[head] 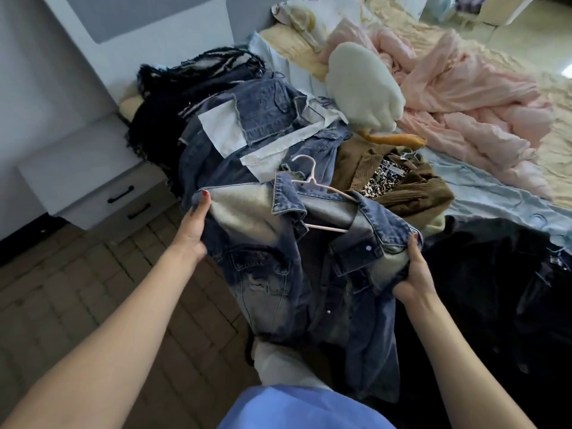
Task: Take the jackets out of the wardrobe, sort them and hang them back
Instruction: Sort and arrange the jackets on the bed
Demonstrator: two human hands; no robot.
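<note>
I hold up a faded blue denim jacket [288, 267] by its shoulders over the edge of the bed. My left hand [193, 230] grips the left shoulder and my right hand [413, 272] grips the right shoulder. A pale pink hanger [315, 193] sits inside the collar, its hook pointing up. Behind it lie another denim jacket with white patches [247, 131], a dark fringed jacket [173, 97], a brown corduroy jacket [399, 184] and a black jacket [495, 289] at the right.
The bed [551, 140] carries a crumpled pink quilt [458, 97] and a cream plush toy [362, 91]. A white bedside cabinet [93, 178] with dark drawer handles stands at the left on a brown tiled floor [77, 289].
</note>
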